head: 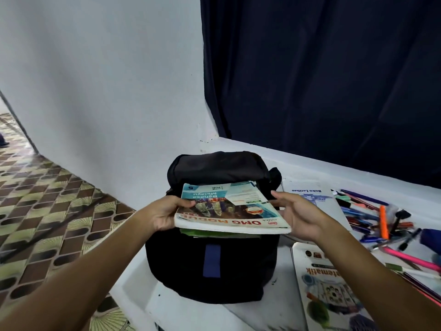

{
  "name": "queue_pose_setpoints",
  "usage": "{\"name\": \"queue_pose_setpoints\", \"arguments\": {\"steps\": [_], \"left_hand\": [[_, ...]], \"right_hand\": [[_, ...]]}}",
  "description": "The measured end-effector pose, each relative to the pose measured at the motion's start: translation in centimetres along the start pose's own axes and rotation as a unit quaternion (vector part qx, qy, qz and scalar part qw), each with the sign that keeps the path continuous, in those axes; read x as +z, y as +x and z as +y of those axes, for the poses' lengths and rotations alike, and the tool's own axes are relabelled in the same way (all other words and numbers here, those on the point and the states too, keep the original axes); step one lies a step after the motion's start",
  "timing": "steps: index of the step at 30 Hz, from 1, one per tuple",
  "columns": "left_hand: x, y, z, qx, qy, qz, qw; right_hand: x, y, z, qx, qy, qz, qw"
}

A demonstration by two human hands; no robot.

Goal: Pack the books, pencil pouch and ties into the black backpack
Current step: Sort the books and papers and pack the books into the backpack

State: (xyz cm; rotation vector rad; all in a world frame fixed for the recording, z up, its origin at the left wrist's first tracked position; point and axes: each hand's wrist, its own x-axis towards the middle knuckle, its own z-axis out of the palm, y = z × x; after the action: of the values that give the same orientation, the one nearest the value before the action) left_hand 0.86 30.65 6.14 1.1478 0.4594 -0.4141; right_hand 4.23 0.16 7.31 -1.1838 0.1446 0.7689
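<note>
The black backpack [212,263] stands upright on the white table, its top open. Over the opening lies a thick workbook with a teal and red cover [229,209], its far end inside the bag. My left hand [167,215] grips the book's left edge, thumb on the cover. My right hand [296,213] holds its right edge, thumb on top. A green book [202,233] sticks out of the bag just below it. A white exercise book [307,191] and a maths book [329,292] lie to the right of the bag.
Several pens and markers [381,218] are scattered on the table at the right, beside a dark blue cloth object [430,237] at the frame edge. A dark curtain [322,80] hangs behind. A white wall and a patterned tile floor [47,199] lie to the left.
</note>
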Motion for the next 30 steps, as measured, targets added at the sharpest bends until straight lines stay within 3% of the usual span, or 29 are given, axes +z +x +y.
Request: {"name": "queue_pose_setpoints", "arguments": {"steps": [6,9,11,13,17,18,20,22,27,30], "left_hand": [[-0.2,0.3,-1.1,-0.003,0.016,-0.008,1.000],[-0.1,0.1,-0.7,0.007,0.115,0.027,0.993],[0.0,-0.4,0.2,0.029,0.312,0.094,0.945],[0.0,-0.6,1.7,0.075,0.496,0.173,0.848],[1.0,1.7,4.6,0.238,0.638,0.256,0.686],[1.3,2.8,5.1,0.272,0.652,0.248,0.663],[1.9,5.2,5.8,0.300,0.674,0.192,0.647],[2.4,7.6,6.2,0.277,0.713,0.146,0.628],[2.0,11.7,6.8,0.228,0.789,0.143,0.552],[1.0,13.4,7.6,0.258,0.786,0.124,0.547]], "right_hand": [[-0.3,-1.2,2.5,0.028,0.051,-0.075,0.995],[0.3,-1.6,3.3,0.005,0.082,-0.088,0.993],[0.6,-1.8,3.2,-0.005,0.090,-0.067,0.994],[0.9,-2.0,3.1,-0.007,0.093,-0.057,0.994],[1.4,-2.2,3.3,-0.004,0.083,-0.050,0.995],[1.4,-2.2,3.4,-0.006,0.087,-0.048,0.995],[1.5,-2.2,3.2,-0.010,0.101,-0.048,0.994],[1.7,-2.3,3.0,-0.013,0.123,-0.055,0.991],[2.4,-2.2,2.6,-0.026,0.114,-0.026,0.993],[2.5,-2.0,2.6,-0.036,0.104,-0.007,0.994]]}}
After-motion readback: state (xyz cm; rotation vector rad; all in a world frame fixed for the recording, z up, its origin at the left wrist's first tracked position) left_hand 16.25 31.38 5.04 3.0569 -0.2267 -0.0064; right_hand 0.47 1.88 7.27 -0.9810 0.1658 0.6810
